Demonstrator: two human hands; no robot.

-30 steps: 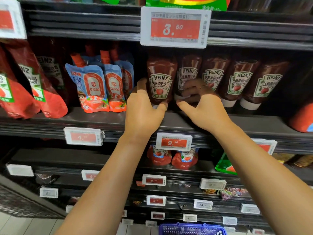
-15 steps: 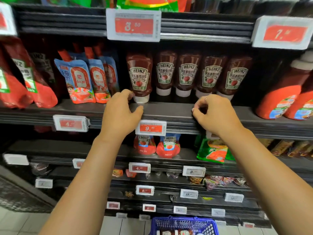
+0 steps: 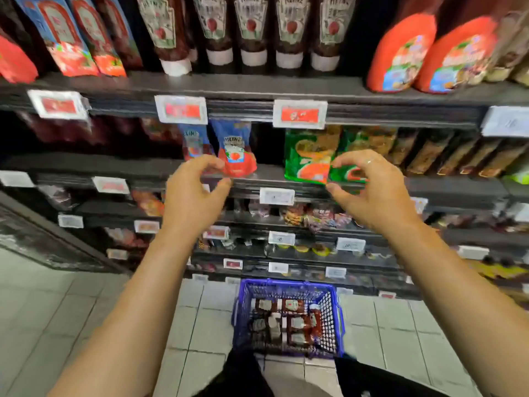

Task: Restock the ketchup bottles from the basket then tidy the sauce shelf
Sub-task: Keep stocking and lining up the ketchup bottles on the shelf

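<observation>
A row of upside-down Heinz ketchup bottles (image 3: 252, 30) with white caps stands on the upper dark shelf (image 3: 257, 87). A blue basket (image 3: 335, 319) sits on the floor below, with several ketchup bottles (image 3: 297, 322) lying inside. My left hand (image 3: 191, 193) hovers in the air in front of the lower shelves, fingers loosely curled and holding nothing. My right hand (image 3: 369, 187) hovers at the same height, also loosely curled and holding nothing. Both hands are well below the bottle row and well above the basket.
Red and blue sauce pouches (image 3: 77, 38) stand left of the bottles; big red squeeze bottles (image 3: 400, 53) stand to their right. Heinz pouches (image 3: 234, 150) and green packets (image 3: 309, 156) fill the shelf below. Price tags (image 3: 299, 114) line the shelf edges. Pale tiled floor (image 3: 57, 310) surrounds the basket.
Both hands left the upper shelf edge and dropped away from the bottles. The view tilted down, bringing the basket and its bottles fully into sight.
</observation>
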